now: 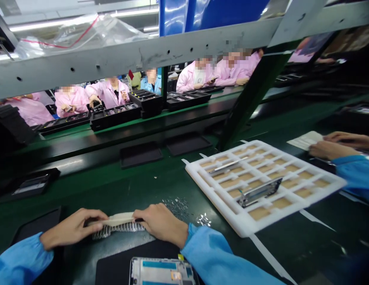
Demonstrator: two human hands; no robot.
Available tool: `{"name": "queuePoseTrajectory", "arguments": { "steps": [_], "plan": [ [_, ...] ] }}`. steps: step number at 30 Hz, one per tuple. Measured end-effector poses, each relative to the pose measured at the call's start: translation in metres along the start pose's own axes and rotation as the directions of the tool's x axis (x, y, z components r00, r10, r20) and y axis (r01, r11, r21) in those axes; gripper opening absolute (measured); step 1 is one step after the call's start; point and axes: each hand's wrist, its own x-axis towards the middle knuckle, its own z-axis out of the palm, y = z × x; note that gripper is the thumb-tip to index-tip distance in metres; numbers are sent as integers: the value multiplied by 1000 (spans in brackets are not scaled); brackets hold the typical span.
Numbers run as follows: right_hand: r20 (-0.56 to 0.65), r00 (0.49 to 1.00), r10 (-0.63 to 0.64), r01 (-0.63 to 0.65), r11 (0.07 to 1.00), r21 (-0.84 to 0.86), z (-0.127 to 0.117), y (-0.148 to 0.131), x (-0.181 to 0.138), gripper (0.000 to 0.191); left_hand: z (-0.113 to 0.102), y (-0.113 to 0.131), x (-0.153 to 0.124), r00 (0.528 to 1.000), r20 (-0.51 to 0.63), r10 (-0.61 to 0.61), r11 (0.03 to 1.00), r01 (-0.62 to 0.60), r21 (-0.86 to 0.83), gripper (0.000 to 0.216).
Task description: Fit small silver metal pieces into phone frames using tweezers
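My left hand (74, 228) pinches the left end of a pale paper-like strip (121, 218) between thumb and fingers. The strip's right end is in my right hand (162, 223), whose fingers are bent over it. A row of small shiny metal pieces (129, 227) hangs along its lower edge. Something small and dark shows by my right fingers; its kind is unclear. Below, a phone's inner frame (165, 273) with blue strips lies on a black mat (113, 265), partly cut off by the picture edge. Loose metal bits (203, 220) lie scattered on the green table right of my hand.
A white divided tray (202, 186) at right holds two upright phone parts, one of them a phone frame (260, 192). Beyond it are a co-worker's hands (335, 148) with a pale sheet. Black trays (141, 154) line the back, under a metal beam (119, 51). People in pink sit opposite.
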Motion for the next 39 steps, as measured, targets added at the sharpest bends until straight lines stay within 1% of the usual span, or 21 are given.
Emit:
{"name": "queuePoseTrajectory", "arguments": {
  "steps": [2, 3, 6, 9, 11, 15, 19, 22, 24, 27, 28, 29, 30, 31, 32, 33, 34, 36, 39],
  "plan": [
    [-2, 1000, -6, 6, 1000, -13, 1, -1, 0, 24, 3, 12, 6, 999, -16, 31, 999, -30, 20, 47],
    [-2, 1000, -9, 9, 1000, -20, 1, -1, -1, 24, 8, 16, 10, 998, -33, 51, 998, -50, 31, 48],
    [14, 1000, -22, 22, 999, -36, 0, -2, -3, 22, 30, 20, 20, 992, -52, 119, 992, -116, 52, 30],
    [33, 998, -46, 47, 998, -34, -3, -1, -6, 22, 46, 16, 21, 986, -66, 151, 986, -145, 77, 34],
    [37, 998, -53, 54, 998, -25, -3, 1, -8, 23, 50, 13, 19, 985, -66, 160, 983, -153, 101, 34],
    [38, 998, -46, 46, 999, -8, -2, 5, -8, 24, 48, 10, 18, 987, -20, 158, 981, -154, 118, 37],
    [20, 999, -32, 31, 999, 19, 0, 6, -2, 23, 40, 3, 28, 995, -18, 97, 991, -95, 98, 39],
    [-14, 1000, 15, -14, 999, 49, 1, 8, 3, 22, 31, -1, 36, 996, -1, 85, 994, -84, 76, 40],
    [-40, 998, 47, -44, 996, 82, 2, 11, 5, 25, 23, 5, 36, 995, 35, 95, 993, -97, 70, 43],
    [-70, 995, 78, -67, 987, 145, 3, 12, 5, 28, 19, 25, 29, 990, 88, 108, 990, -115, 84, 39],
    [-76, 994, 82, -68, 983, 168, 3, 12, 4, 28, 21, 33, 28, 992, 81, 101, 989, -109, 96, 44],
    [-80, 993, 84, -67, 980, 189, 2, 12, 3, 29, 25, 40, 27, 994, 59, 90, 989, -96, 109, 52],
    [-83, 993, 83, -64, 975, 211, 2, 12, 2, 30, 31, 46, 28, 997, 27, 77, 990, -80, 120, 54],
    [-83, 993, 78, -57, 971, 233, 1, 12, 0, 31, 38, 50, 30, 998, -6, 65, 990, -64, 125, 48],
    [-82, 994, 71, -49, 966, 253, 0, 12, -2, 31, 46, 53, 34, 998, -35, 56, 991, -51, 124, 37],
    [-78, 995, 63, -39, 962, 272, -1, 13, -5, 31, 53, 54, 37, 997, -57, 50, 992, -43, 118, 28],
    [-72, 996, 53, -31, 957, 287, -2, 14, -7, 33, 60, 54, 41, 996, -71, 47, 993, -39, 110, 27],
    [-63, 997, 51, -30, 952, 305, -1, 19, -12, 32, 70, 51, 46, 995, -95, 44, 995, -34, 97, 31],
    [-79, 990, 113, -83, 946, 313, 5, 24, -14, 21, 76, 42, 47, 993, -110, 43, 995, -32, 93, 33]
  ]
}}
